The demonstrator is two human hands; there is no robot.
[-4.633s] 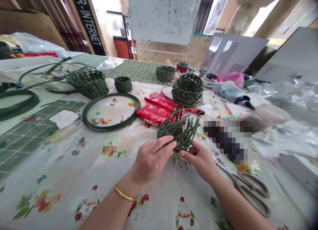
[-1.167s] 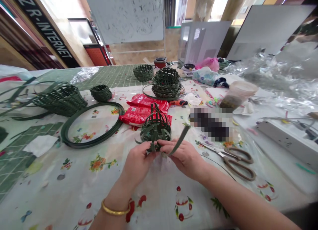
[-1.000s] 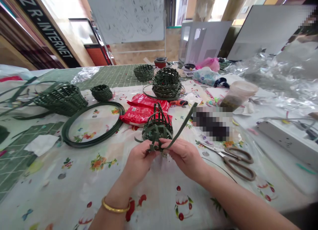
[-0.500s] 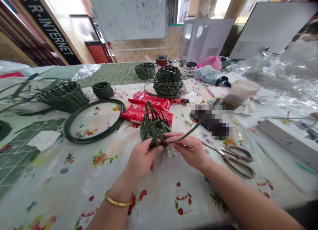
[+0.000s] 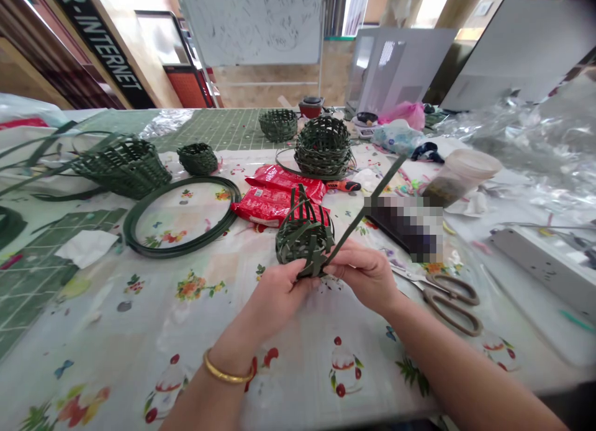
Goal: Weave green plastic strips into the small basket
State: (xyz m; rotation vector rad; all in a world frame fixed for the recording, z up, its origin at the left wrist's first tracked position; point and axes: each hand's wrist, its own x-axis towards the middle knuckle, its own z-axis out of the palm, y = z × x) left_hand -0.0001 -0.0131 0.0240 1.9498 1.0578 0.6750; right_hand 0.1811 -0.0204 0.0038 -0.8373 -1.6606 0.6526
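A small half-woven green basket (image 5: 303, 235) sits just above the flowered tablecloth (image 5: 139, 331), its loose strips sticking up. My left hand (image 5: 279, 294) grips its near lower edge, fingers closed on the weave. My right hand (image 5: 365, 272) pinches a long green strip (image 5: 367, 204) that runs from the basket's base up and away to the right. The two hands almost touch under the basket.
Brown-handled scissors (image 5: 449, 297) lie right of my right hand. Red packets (image 5: 274, 198), a coil of green strip (image 5: 181, 217) and several finished green baskets (image 5: 323, 146) stand behind. A plastic cup (image 5: 460, 173), clear plastic wrap and a white box lie at the right.
The basket has been turned in my hands. My right hand has drawn the long strip out and swung it, so it now stands up to the right.
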